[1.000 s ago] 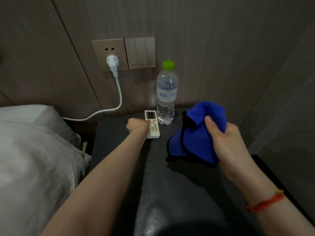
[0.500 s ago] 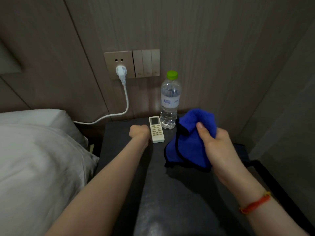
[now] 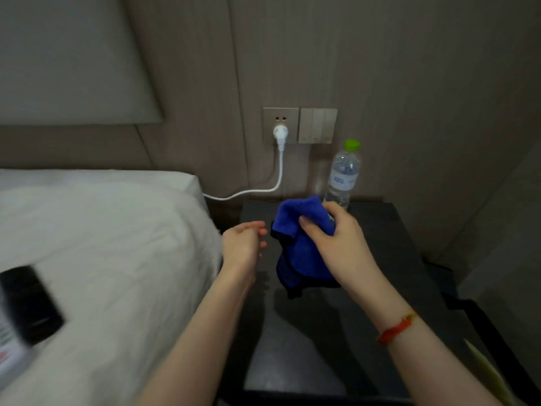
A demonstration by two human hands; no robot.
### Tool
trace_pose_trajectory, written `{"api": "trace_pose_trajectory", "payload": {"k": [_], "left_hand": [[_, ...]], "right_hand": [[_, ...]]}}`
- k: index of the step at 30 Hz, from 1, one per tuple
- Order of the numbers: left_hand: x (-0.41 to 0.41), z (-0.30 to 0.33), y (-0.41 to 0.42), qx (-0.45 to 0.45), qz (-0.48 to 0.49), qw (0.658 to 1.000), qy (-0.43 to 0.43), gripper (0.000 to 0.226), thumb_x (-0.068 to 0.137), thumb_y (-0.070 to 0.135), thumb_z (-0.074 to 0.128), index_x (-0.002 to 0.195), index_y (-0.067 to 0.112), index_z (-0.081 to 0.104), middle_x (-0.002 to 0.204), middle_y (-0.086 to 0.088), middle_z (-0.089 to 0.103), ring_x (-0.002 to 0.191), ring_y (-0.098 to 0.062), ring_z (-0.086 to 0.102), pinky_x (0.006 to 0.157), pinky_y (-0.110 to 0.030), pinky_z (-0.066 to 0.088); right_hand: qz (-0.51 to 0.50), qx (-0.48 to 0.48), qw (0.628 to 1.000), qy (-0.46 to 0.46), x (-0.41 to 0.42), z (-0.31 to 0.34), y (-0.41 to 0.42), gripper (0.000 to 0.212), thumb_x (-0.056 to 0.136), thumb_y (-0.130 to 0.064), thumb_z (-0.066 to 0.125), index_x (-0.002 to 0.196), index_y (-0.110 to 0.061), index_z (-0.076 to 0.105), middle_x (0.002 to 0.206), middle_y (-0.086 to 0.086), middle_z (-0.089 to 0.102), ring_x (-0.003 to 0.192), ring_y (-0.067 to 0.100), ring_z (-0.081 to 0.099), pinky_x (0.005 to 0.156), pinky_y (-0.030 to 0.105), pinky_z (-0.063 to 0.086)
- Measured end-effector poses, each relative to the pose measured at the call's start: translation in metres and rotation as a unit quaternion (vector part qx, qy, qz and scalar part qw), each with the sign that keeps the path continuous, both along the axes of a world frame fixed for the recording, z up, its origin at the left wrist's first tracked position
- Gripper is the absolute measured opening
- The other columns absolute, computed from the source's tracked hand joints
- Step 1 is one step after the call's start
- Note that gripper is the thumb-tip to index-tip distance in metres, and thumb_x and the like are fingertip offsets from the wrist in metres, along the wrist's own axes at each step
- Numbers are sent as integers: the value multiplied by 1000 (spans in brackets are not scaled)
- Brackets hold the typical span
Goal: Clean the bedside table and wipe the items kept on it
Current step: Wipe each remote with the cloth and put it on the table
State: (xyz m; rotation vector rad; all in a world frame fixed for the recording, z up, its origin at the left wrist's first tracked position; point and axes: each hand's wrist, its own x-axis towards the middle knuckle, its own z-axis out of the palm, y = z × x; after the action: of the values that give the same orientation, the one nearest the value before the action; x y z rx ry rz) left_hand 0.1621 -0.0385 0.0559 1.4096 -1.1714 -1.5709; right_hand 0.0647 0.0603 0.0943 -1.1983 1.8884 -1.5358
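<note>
The right hand point(image 3: 336, 244) grips a bunched blue cloth point(image 3: 304, 253) above the back of the dark tabletop point(image 3: 380, 259). The left hand point(image 3: 243, 247) hangs beside it, fingers loosely curled and holding nothing. A water bottle point(image 3: 341, 177) stands at the wall just behind the cloth. I think the wiping is only beginning; next the cloth must go down flat on the tabletop, or the bottle be lifted.

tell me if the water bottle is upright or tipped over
Upright. The water bottle stands at the back of the bedside table against the wall, its green cap on top.
</note>
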Motion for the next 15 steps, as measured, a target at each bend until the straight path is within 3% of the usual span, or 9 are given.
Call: {"api": "trace_pose_trajectory", "payload": {"k": [3,5,8,12,15], "left_hand": [[37,13,11,-39,20,999,-9,27,84,0,47,102,4,67,88,-14,66,65,-13,56,49,-17,41],[68,24,15,-78,43,995,-38,25,83,1,50,99,4,68,83,-13,68,61,-12,61,52,-16,48],[112,35,17,-128,92,980,-121,25,83,5,52,100,9,70,101,-17,71,94,-30,66,90,-38,52],[161,46,12,-176,150,935,-267,33,83,6,47,110,9,67,112,-15,67,107,-32,59,96,-36,46],[188,45,2,-158,153,888,-404,35,86,7,46,117,-4,57,124,-26,54,117,-40,48,96,-40,39]], "right_hand": [[32,-33,999,-9,29,9,-5,7,81,-22,65,87,-23,62,79,-12,64,76,-8,59,61,6,44],[48,-39,998,4,52,13,-10,8,77,-23,68,83,-27,64,78,-11,65,77,-4,61,64,10,46],[84,-32,996,12,82,17,-17,12,76,-24,70,82,-33,64,82,-10,69,82,2,63,70,21,51],[108,-27,994,24,110,22,-26,15,76,-25,69,84,-37,64,86,-13,68,85,-1,61,72,18,47],[110,-18,993,36,126,24,-32,14,76,-30,69,84,-39,64,82,-20,65,79,-12,57,60,8,42]]}}
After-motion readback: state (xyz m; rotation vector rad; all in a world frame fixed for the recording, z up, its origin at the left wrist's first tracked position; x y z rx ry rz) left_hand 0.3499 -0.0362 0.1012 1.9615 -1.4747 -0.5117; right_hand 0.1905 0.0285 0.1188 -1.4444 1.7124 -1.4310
